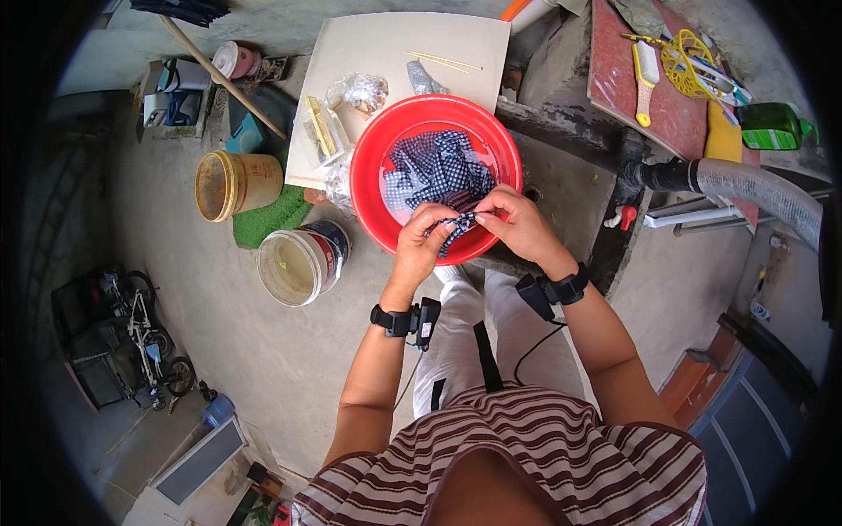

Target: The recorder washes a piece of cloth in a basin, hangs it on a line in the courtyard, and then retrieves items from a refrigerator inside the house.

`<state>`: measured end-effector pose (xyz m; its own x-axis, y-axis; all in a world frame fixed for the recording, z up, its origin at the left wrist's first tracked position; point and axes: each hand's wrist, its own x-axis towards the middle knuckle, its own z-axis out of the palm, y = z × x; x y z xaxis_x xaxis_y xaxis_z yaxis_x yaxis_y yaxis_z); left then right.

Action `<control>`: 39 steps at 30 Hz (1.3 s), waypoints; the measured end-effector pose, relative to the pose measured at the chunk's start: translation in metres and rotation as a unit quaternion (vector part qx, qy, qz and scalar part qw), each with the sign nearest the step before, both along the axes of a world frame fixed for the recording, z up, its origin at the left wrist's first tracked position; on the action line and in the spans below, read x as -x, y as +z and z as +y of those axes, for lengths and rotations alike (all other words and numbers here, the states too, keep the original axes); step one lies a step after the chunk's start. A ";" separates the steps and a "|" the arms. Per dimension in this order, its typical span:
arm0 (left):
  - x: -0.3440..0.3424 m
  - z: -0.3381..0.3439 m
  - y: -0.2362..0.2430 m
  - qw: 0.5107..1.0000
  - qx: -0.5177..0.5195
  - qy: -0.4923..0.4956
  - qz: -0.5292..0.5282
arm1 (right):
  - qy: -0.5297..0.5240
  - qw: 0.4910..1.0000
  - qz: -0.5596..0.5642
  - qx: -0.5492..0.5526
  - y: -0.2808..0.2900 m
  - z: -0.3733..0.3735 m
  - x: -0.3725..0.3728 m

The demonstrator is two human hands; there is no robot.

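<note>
The left hand (pixel 424 238) is pinching a bunched bit of blue-and-white checked cloth (pixel 438 162) between thumb and fingers, and the right hand (pixel 517 223) is pinching the same bit with thumb and fingertips pressed together, just beside the left. Both hands are working over the near rim of a red basin (pixel 367 167), and the gathered end is hanging down by that rim. The rest of the checked fabric is lying in a wet heap inside, toward the far side of the basin. The basin is overlapping the near right corner of a pale worktop (pixel 395 39); what is bearing its weight is staying hidden. Two thin sticks (pixel 445 60) are lying toward the worktop's right edge, while a clear container (pixel 323 131) is sitting along its left edge, beside a crumpled plastic bag (pixel 358 91). On the floor, left of the basin, a white bucket (pixel 333 241) and a yellowish bucket (pixel 256 180) are standing
</note>
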<state>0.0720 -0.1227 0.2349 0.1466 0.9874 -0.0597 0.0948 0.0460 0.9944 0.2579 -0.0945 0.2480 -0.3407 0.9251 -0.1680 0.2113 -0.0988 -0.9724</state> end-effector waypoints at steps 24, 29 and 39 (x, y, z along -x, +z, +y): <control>-0.013 0.004 0.013 0.998 -0.002 -0.059 0.009 | -0.129 0.968 0.162 0.140 -0.022 0.002 0.022; -0.013 0.005 0.007 1.000 -0.011 -0.023 0.016 | -0.074 0.960 0.207 0.173 -0.015 0.004 0.016; -0.022 0.000 0.006 0.971 0.126 0.111 -0.172 | -0.005 0.967 0.233 0.101 -0.017 -0.002 0.011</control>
<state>0.0944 -0.1225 0.2406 -0.0144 0.9576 -0.2877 -0.2817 0.2722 0.9201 0.2468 -0.0961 0.2314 -0.4144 0.8930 -0.1756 -0.2481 -0.2964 -0.9223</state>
